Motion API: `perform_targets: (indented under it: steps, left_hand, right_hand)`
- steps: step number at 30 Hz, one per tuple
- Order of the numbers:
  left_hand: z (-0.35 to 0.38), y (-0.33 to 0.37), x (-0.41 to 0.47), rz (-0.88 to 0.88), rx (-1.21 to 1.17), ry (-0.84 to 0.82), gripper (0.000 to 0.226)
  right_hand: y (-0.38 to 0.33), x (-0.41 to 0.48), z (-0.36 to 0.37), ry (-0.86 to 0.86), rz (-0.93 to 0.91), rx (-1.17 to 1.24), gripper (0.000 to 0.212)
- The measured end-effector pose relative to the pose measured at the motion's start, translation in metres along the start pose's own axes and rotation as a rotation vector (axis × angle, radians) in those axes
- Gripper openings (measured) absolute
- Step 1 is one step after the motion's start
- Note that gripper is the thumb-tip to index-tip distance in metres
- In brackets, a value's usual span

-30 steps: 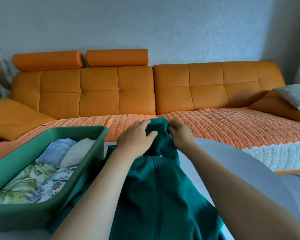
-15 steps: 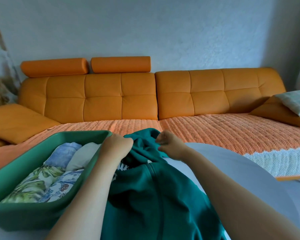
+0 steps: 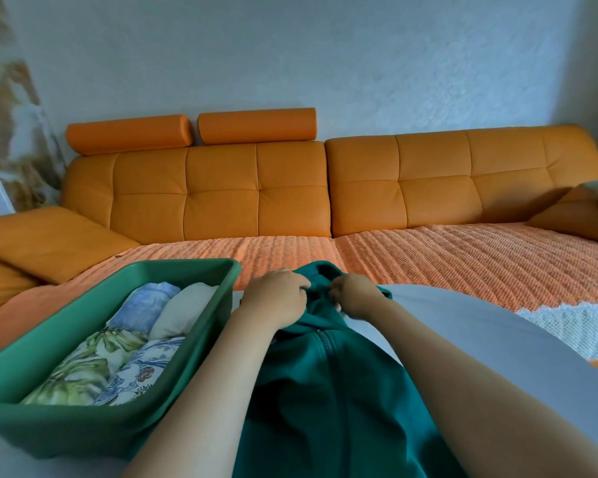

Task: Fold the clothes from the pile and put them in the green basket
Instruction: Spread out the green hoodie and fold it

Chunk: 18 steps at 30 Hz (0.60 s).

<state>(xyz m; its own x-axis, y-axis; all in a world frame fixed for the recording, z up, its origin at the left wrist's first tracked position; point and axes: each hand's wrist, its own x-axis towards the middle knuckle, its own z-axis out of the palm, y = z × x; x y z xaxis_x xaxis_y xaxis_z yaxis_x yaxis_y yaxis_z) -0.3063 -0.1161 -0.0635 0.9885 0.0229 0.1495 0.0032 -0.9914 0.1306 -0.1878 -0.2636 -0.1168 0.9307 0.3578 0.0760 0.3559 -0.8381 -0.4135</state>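
Here the dark teal zip-front garment (image 3: 325, 391) lies on the pale grey rounded surface (image 3: 497, 339), its body running toward the person and its far end bunched up between both hands. The left hand (image 3: 277, 301) grips that bunch from the left, fingers (image 3: 299, 282) curled into the cloth. The right hand (image 3: 354, 294) pinches the same bunch from the right with curled fingers (image 3: 337, 288), the two hands almost touching. Just left of the garment stands the green plastic basket (image 3: 187, 267), its near wall against the teal cloth, with folded printed and plain clothes (image 3: 118, 343) packed side by side inside. Behind stretches the orange leather sofa (image 3: 221, 188), an orange woven throw (image 3: 428, 250) over its seat.

The garment looks not yet folded. Both hands hold one small bunch, so the slack body is uncontrolled and a fold could come out twisted along the zip. Cloth seems to lie against or under the basket's wall, so a hard pull might drag the basket. The basket already looks well filled, and a bulky fold may not sit inside
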Motion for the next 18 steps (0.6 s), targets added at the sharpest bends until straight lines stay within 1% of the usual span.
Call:
perform_targets:
  steps: [2, 3, 4, 6, 8, 10, 12, 13, 14, 15, 16, 18]
  left_hand:
    - [0.003, 0.001, 0.01, -0.012, -0.01, 0.028, 0.046]
    - [0.003, 0.003, 0.013, -0.024, -0.024, 0.047, 0.047]
    - [0.004, 0.003, 0.016, -0.048, -0.043, 0.068, 0.05]
    - [0.002, 0.0, 0.022, -0.161, -0.113, 0.117, 0.062]
    - [0.0, -0.009, 0.026, -0.294, -0.117, 0.171, 0.067]
    - [0.0, -0.018, 0.025, -0.366, -0.043, 0.134, 0.064]
    - [0.005, -0.022, 0.022, -0.4, 0.051, 0.059, 0.067]
    - [0.008, -0.022, 0.021, -0.399, 0.099, 0.053, 0.069]
    - [0.012, -0.021, 0.02, -0.377, 0.141, 0.083, 0.07]
    - [0.014, -0.018, 0.019, -0.324, 0.173, 0.14, 0.071]
    - [0.016, -0.015, 0.019, -0.235, 0.194, 0.206, 0.07]
    - [0.017, -0.009, 0.019, -0.01, 0.208, 0.315, 0.069]
  right_hand:
    - [-0.005, 0.005, -0.013, 0.262, -0.061, 0.253, 0.026]
    - [-0.01, 0.005, -0.022, 0.351, -0.124, 0.393, 0.026]
    - [-0.015, 0.006, -0.03, 0.361, -0.199, 0.509, 0.03]
    - [-0.023, 0.004, -0.038, 0.237, -0.297, 0.674, 0.043]
    - [-0.021, 0.004, -0.032, 0.117, -0.257, 0.736, 0.044]
    - [-0.013, 0.002, -0.022, 0.018, -0.165, 0.688, 0.04]
    - [-0.004, 0.0, -0.016, -0.151, -0.162, 0.486, 0.044]
    - [0.0, -0.002, -0.013, -0.249, -0.178, 0.38, 0.048]
    - [0.002, -0.004, -0.01, -0.328, -0.187, 0.289, 0.05]
    - [0.004, -0.006, -0.007, -0.362, -0.194, 0.218, 0.047]
    - [0.005, -0.006, -0.004, -0.352, -0.206, 0.168, 0.039]
    - [0.004, -0.006, -0.002, -0.277, -0.213, 0.162, 0.018]
